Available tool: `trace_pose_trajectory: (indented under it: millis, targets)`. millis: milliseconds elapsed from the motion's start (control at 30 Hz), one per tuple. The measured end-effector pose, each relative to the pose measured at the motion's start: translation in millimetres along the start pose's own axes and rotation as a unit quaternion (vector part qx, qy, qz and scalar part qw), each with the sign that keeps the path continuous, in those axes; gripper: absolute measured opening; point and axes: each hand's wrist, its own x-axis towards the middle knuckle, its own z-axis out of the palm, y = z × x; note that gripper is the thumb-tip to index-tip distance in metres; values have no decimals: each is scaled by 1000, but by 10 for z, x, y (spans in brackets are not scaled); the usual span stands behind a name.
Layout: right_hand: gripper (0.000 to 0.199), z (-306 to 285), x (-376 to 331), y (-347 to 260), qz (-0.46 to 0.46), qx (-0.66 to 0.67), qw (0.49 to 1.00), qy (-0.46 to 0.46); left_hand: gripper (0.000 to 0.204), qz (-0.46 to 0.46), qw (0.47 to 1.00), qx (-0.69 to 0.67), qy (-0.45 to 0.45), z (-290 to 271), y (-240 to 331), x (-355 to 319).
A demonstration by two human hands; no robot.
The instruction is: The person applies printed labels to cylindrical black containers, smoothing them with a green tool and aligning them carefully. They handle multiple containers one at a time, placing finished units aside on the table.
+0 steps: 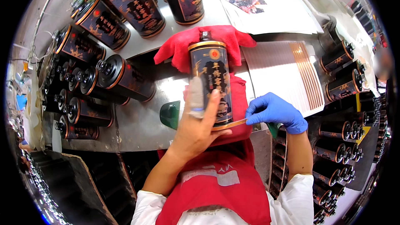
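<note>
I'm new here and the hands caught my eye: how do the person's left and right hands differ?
The right hand wears a blue glove, while the left hand is largely ungloved, with a pale covering on part of it. The left hand steadies the black bottle around its body; the right hand pinches a copper-coloured strip at the base. Both are at the same bottle.
</note>
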Motion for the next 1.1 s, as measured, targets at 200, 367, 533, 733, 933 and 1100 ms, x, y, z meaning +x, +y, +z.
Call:
trace_pose_trajectory:
  millis: [200,367,533,733,933,1100]
  targets:
    - [15,32,-132,78,-52,44,998,-14,110,-78,991,-107,11,133,-348,-450]
    - [13,-18,-255,-11,-85,54,995,-19,106,-110,987,-118,17,57,-132,-233]
    - [11,-24,-323,-154,-110,51,992,-24,92,-48,996,-68,18,70,-94,27]
    - [11,-13,-222,133,-60,107,992,33,94,-34,996,-79,17,72,-110,14]
    - [12,69,-116,188,-40,103,993,32,106,-38,995,-86,40,133,-197,-177]
    - [13,128,-101,150,-59,102,993,24,109,-141,977,-158,-30,86,-269,-366]
